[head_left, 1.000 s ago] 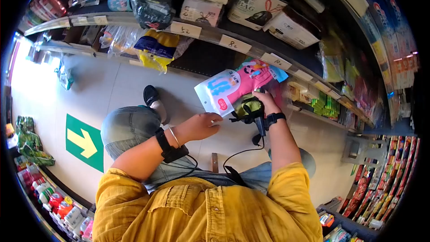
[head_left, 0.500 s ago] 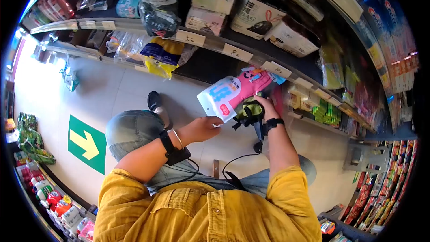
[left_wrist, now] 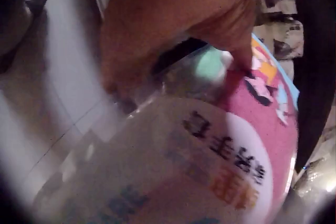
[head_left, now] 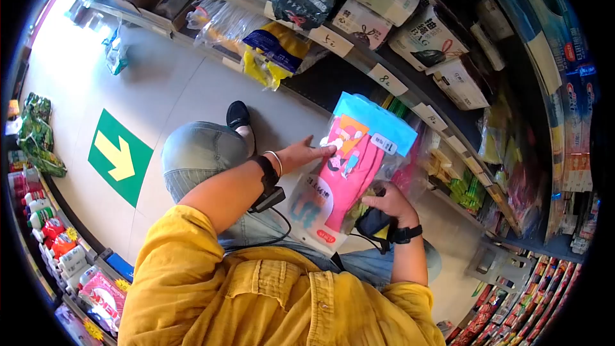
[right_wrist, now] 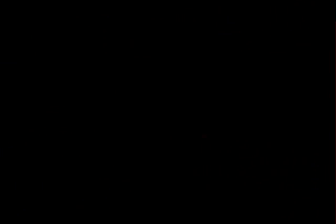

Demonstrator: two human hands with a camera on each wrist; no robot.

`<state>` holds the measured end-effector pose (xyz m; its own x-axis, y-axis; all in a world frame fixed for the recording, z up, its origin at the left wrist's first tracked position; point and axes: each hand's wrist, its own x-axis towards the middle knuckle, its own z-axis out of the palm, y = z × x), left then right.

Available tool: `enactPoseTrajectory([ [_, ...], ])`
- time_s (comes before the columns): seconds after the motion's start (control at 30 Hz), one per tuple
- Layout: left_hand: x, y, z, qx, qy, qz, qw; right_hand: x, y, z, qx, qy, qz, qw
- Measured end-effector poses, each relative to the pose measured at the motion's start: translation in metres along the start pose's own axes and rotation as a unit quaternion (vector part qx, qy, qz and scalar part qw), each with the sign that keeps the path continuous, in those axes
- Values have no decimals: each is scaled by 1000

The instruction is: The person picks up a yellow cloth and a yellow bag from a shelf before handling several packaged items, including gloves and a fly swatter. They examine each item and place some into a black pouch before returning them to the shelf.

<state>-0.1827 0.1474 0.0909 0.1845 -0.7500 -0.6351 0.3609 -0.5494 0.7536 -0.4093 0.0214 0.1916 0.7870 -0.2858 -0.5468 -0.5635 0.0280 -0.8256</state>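
Observation:
A packet with pink gloves (head_left: pixel 351 173) and a light blue top end hangs tilted in front of the person. The left hand (head_left: pixel 301 155) is at its left edge, with the thumb on the front; in the left wrist view that hand (left_wrist: pixel 178 19) spans the edge of the packet (left_wrist: pixel 262 98), its fingertips blurred. At the lower right side the right hand (head_left: pixel 394 205) grips the packet, thumb towards the front and other fingers mostly hidden. A dark wrist-camera mount (head_left: pixel 373 223) sits beside the right hand. The right wrist view is black.
Above is a shelf edge (head_left: pixel 365 61) with price tags, bag packs (head_left: pixel 426 38) and a yellow-and-blue packet (head_left: pixel 275 51). The person's knee (head_left: pixel 198 154) is left of the hands. A green arrow sign (head_left: pixel 120 157) marks the floor; bottles (head_left: pixel 64 243) line the lower left.
The packet has swung more upright, its blue end now at the top. The left hand has moved up along its left edge; the right hand has moved lower. The head view has shifted.

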Motion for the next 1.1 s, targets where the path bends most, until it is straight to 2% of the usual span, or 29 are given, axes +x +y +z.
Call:
enactPoseTrajectory([
  [0.03,3,-3,-3,-1,3,1,1000,-1,-2,2,-23,-17,-28,999],
  [0.07,8,-6,-6,-112,-133,-17,985,-2,-8,0,-23,-18,-29,999],
  [0.1,9,-5,-9,-218,-266,-34,938,-2,-15,-4,-19,-39,28,999],
  [0.13,-17,23,-10,-248,-255,-54,933,-2,-19,-7,-15,-60,85,995],
  [0.17,-21,29,-12,-247,-254,-53,934,-2,-15,-6,-15,-59,83,995],
  [0.23,-26,36,-15,-152,-241,-7,959,2,-1,-3,46,49,-39,997],
  [0.27,-33,38,-9,-122,-203,34,971,1,5,-5,53,34,-12,998],
  [0.3,-39,42,-5,-122,-201,35,971,0,12,-4,53,31,-13,998],
  [0.37,-55,49,1,99,-113,116,982,-2,23,-1,39,32,-21,999],
  [0.43,-79,63,5,59,-107,145,982,-1,26,5,55,24,-3,998],
  [0.5,-86,66,4,180,-80,222,955,-1,27,12,45,120,25,991],
  [0.53,-92,69,3,189,-84,220,953,1,27,9,61,99,73,991],
  [0.57,-100,75,1,162,-95,226,956,3,28,8,70,104,70,990],
  [0.6,-105,77,-3,135,-108,232,957,5,29,8,86,101,-3,991],
  [0.63,-104,80,-12,312,-57,389,865,4,33,8,100,99,-75,987],
  [0.67,-108,82,-16,319,-32,403,857,0,41,5,184,98,34,977],
  [0.7,-114,85,-18,324,-5,416,849,-5,36,6,189,101,34,976],
  [0.77,-124,84,-23,220,20,340,914,-12,18,9,211,124,-81,966],
  [0.8,-137,93,-26,200,22,274,941,-5,34,5,202,121,-46,971],
  [0.83,-143,94,-29,120,43,270,955,2,47,1,193,117,-12,974],
  [0.9,-152,88,-39,25,120,349,929,13,58,2,224,116,2,968],
  [0.97,-159,91,-60,-52,87,460,882,18,55,8,249,109,20,962],
  [1.03,-163,90,-92,-168,35,547,819,22,55,14,342,98,6,934],
  [1.07,-167,91,-99,-169,41,548,818,21,50,15,349,85,3,933],
  [1.1,-176,101,-102,-236,89,563,787,19,45,17,346,80,4,935],
])
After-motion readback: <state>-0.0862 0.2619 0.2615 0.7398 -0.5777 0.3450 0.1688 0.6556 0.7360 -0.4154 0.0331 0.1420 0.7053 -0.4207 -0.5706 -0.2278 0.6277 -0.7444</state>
